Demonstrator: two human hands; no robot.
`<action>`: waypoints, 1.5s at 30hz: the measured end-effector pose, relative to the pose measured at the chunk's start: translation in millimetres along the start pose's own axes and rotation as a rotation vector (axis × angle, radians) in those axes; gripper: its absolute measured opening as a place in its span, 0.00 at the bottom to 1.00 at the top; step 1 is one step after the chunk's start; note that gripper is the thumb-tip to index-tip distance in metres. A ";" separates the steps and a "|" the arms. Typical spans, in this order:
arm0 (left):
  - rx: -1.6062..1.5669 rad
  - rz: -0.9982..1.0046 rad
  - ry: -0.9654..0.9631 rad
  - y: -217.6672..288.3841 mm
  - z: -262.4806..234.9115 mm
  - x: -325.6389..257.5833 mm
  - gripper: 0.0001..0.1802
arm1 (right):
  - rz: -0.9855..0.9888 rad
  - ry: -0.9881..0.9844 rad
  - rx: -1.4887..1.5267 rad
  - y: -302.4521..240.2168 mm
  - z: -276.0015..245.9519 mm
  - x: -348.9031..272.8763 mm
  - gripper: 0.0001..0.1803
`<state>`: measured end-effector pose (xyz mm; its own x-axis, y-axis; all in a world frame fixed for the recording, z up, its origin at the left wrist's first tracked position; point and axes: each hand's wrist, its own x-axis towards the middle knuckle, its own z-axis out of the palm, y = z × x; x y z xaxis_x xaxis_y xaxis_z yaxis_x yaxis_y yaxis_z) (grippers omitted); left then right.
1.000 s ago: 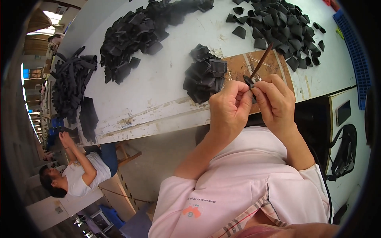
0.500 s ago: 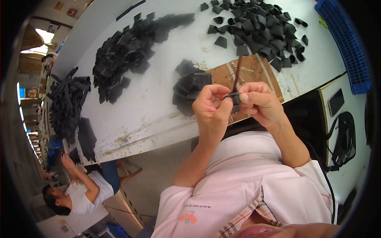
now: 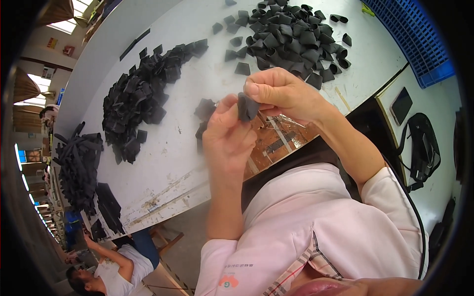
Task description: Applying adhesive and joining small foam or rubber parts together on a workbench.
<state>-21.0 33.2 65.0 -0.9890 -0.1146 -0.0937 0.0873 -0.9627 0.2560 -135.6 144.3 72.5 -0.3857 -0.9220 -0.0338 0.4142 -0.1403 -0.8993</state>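
Observation:
A small black piece of sheet material [image 3: 248, 107], apparently folded over into a loop, is held up above the table between my two hands. My left hand [image 3: 227, 133] pinches its left side between thumb and fingers. From the upper right, my right hand [image 3: 284, 93] grips its top edge with thumb and forefinger. Beneath the hands lies a brown, stained board [image 3: 279, 140]. Beside my left hand are some flat black pieces [image 3: 203, 109], partly hidden by it.
Looped black pieces [image 3: 291, 37] form a heap beyond my hands. Flat black pieces [image 3: 133, 103] and black strips [image 3: 79, 165] are piled on the left. A blue crate [image 3: 414, 42] stands at right, near a phone [image 3: 401, 105] and black bag [image 3: 423, 150]. A co-worker [image 3: 116, 269] sits lower left.
Both hands have risen away from my body and moved left with the black piece, now turned to show its broad face. The brown stick-like thing beside the fingers is no longer visible. The view has shifted.

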 end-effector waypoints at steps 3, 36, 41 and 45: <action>0.213 0.143 -0.069 -4.1 1.4 2.2 0.10 | -0.121 0.057 -0.132 -0.8 2.8 -2.2 0.19; 0.585 0.720 0.099 -12.9 15.0 -3.1 0.05 | -0.899 0.418 -1.326 -2.5 21.4 -21.0 0.10; 0.674 0.728 0.080 -16.1 5.3 -3.7 0.04 | -0.943 0.404 -1.261 8.6 14.3 -20.8 0.10; 0.834 0.725 0.028 -11.4 2.1 -2.4 0.08 | -0.901 0.421 -1.289 4.4 16.9 -26.4 0.10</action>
<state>-19.9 45.0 64.3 -0.7321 -0.6002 0.3222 0.5269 -0.1991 0.8262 -109.6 162.0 76.8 -0.3830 -0.5247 0.7602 -0.9003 0.0278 -0.4344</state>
